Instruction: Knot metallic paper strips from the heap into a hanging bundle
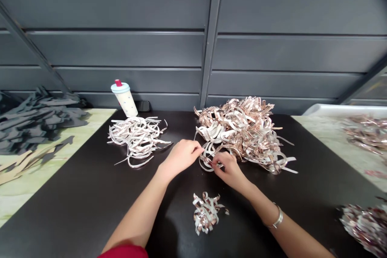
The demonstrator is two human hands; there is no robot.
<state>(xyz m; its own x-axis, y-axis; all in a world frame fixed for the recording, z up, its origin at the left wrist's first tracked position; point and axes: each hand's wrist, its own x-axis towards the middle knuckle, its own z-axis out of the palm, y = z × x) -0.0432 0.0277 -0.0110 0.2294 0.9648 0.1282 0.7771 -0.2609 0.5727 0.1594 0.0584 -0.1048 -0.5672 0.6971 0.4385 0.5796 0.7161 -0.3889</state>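
A big tangle of shiny rose-gold and white strips point(242, 133) lies at the back of the black table. At its front left edge my right hand point(229, 169) pinches a curled strip between thumb and fingertips. My left hand point(184, 154) is beside it, thumb and fingers pressed together near the looped strip ends; what it holds, if anything, I cannot make out. A flatter pile of thin whitish strips point(136, 139) lies left of my left hand. Closer to me, between my forearms, is a small heap of short curled pieces point(207, 213).
A white cup with a blue lid and red top point(125, 98) stands at the back left, by a dark flat object point(142, 106). Grey cut pieces point(39, 119) are stacked far left. More shiny scraps point(365, 225) lie at the right edge. Grey panels point(136, 50) rise behind.
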